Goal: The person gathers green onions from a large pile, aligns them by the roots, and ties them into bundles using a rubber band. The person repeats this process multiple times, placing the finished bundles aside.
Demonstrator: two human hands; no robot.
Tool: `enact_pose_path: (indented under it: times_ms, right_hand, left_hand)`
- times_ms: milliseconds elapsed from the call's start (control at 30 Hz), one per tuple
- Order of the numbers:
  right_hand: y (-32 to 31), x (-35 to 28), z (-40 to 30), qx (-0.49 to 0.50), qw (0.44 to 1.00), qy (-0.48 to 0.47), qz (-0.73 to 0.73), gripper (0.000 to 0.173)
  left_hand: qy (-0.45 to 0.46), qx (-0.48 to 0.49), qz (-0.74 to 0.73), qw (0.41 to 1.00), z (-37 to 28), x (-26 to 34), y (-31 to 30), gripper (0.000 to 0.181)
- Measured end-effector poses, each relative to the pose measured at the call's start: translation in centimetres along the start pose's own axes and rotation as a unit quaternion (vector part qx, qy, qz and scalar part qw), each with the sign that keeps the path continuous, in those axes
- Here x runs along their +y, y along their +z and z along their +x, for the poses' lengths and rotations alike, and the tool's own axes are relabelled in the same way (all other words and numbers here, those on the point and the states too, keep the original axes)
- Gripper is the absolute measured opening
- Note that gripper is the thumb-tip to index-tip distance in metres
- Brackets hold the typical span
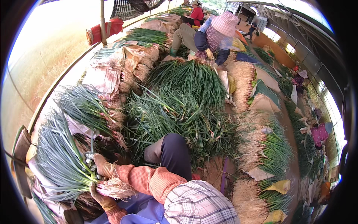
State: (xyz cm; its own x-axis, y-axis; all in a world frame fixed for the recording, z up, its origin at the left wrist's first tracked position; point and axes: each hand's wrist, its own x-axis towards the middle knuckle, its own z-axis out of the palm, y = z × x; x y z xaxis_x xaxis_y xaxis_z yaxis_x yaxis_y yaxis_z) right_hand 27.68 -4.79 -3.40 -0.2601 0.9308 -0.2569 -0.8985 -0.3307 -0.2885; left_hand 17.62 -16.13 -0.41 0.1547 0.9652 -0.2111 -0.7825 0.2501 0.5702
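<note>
A large bunch of green onions (60, 163), with bluish-green leaves and reddish-white stem bases, lies across stacked produce at the lower left. Its pale, stringy roots (119, 188) point towards my body. My left hand (105, 199), in a tan work glove, grips the bunch from below near the root end. Just above it, my right hand (100, 165), also gloved, closes around stems on the upper side. Leaves hide parts of the fingers of both hands. Beyond the bunch, another pile of green onions (86, 107) rests with its roots to the right.
Loose green onion leaves (179, 120) are heaped beyond my dark-clothed knee (175, 151). A co-worker in a pink checked hat (224, 23) bends over a spread bunch (190, 75). Root-on bundles (249, 142) line the right. A post (103, 25) bears a red roll (113, 26).
</note>
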Motion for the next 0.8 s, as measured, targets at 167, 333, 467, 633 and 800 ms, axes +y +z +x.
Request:
enact_pose_path:
  times_ms: [167, 333, 467, 633, 800]
  right_hand:
    - [-2.2, -8.1, 2.2, 0.142, 0.974, -0.170, -0.051, 0.020]
    - [3.2, -3.4, -4.3, -0.072, 0.856, 0.158, -0.487, 0.026]
    - [2.0, -3.6, -2.5, -0.065, 0.723, -0.082, -0.683, 0.025]
    - [2.7, -2.2, -4.9, -0.064, 0.763, 0.037, -0.642, 0.032]
    - [2.6, -2.5, -6.1, -0.041, 0.919, 0.191, -0.342, 0.026]
  left_hand:
    - [-0.020, -0.168, -0.105, 0.980, -1.4, 1.9, 0.2, 0.043]
    - [0.015, -0.046, -0.094, 0.994, 0.2, 0.4, -2.2, 0.039]
    - [-0.024, -0.081, -0.071, 0.994, -2.2, 1.5, -1.5, 0.037]
    - [-0.007, -0.057, -0.026, 0.998, -2.0, 1.1, -1.7, 0.035]
    - [-0.028, -0.072, -0.094, 0.993, -2.9, 1.0, 0.2, 0.040]
